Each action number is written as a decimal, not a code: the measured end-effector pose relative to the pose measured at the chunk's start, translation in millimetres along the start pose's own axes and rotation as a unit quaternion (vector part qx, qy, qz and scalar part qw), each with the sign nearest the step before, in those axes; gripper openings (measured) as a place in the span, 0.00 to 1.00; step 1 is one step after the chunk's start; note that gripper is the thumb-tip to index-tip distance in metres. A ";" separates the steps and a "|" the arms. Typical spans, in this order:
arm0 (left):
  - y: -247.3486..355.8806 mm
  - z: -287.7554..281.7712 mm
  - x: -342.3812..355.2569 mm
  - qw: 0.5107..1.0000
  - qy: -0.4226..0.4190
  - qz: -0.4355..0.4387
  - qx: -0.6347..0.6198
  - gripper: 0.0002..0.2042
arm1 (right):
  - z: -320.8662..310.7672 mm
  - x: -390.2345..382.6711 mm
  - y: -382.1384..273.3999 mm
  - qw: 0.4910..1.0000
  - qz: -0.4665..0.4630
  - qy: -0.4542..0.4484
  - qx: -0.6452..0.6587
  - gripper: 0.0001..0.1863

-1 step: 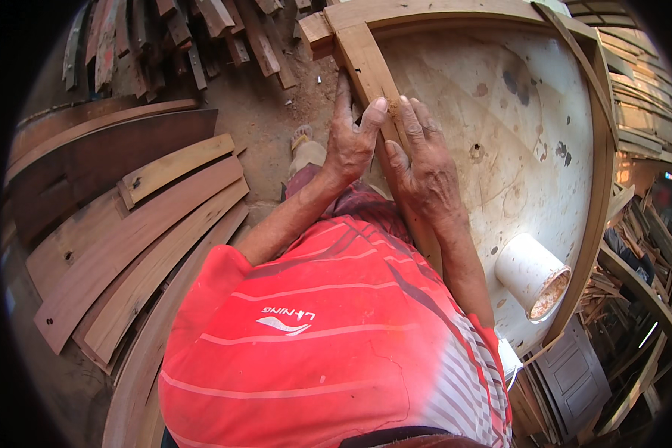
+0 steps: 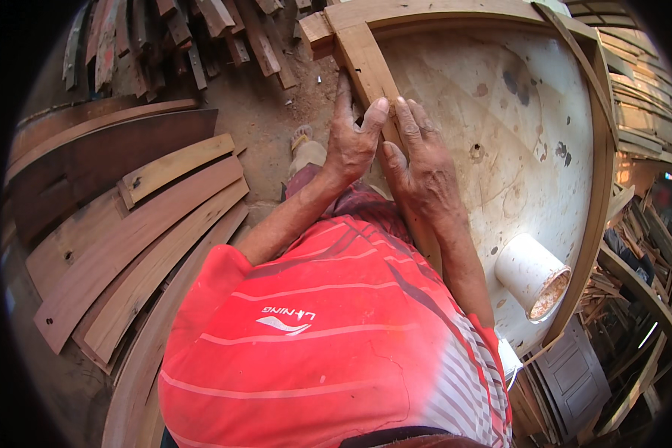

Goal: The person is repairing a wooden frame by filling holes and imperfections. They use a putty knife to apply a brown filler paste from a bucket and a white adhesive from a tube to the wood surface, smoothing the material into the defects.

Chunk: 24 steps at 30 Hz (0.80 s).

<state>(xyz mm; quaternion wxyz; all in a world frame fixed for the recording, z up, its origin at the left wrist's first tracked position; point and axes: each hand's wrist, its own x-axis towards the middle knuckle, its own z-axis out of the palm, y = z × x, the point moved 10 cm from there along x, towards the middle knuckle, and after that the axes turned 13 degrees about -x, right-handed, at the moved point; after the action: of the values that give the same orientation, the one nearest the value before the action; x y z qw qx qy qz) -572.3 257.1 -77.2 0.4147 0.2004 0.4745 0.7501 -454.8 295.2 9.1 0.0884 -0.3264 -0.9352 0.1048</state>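
A pale wooden frame (image 2: 365,56) lies along the edges of a stained white panel (image 2: 493,97). My left hand (image 2: 349,147) grips the left beam of this frame, thumb on top and index finger stretched along its outer side. Beside it, my right hand (image 2: 427,172) lies over the same beam with its fingers stretched out, their tips near my left thumb. The beam continues toward me beneath my right hand. A white bucket (image 2: 519,265) with pale debris in its mouth lies tilted on the panel, to the right of my right forearm.
Curved planks (image 2: 138,246) lie fanned out on my left, and stacked boards (image 2: 257,41) at the top left. On the right are piled scrap wood (image 2: 653,254), curved timbers and a grey panelled door (image 2: 575,377). My foot (image 2: 305,153) stands on the dusty floor (image 2: 284,112).
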 end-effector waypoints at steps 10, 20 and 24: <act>-2.1 -2.8 2.6 1.000 -0.005 -0.013 -0.002 0.40 | 3.7 2.7 -11.3 0.998 -0.039 -0.023 -0.054 0.35; 3.1 -3.8 8.2 1.000 -0.014 -0.016 -0.013 0.41 | -0.4 7.0 -6.6 1.000 -0.013 0.006 -0.027 0.34; 2.6 -4.9 8.0 1.000 -0.006 0.000 0.015 0.40 | 2.8 3.8 -6.1 0.999 -0.006 -0.025 -0.036 0.34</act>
<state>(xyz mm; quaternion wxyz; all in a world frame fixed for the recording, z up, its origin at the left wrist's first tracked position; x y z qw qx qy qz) -581.4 260.4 -77.9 0.4142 0.2111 0.4831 0.7420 -462.0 292.6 8.4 0.0539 -0.3215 -0.9421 0.0790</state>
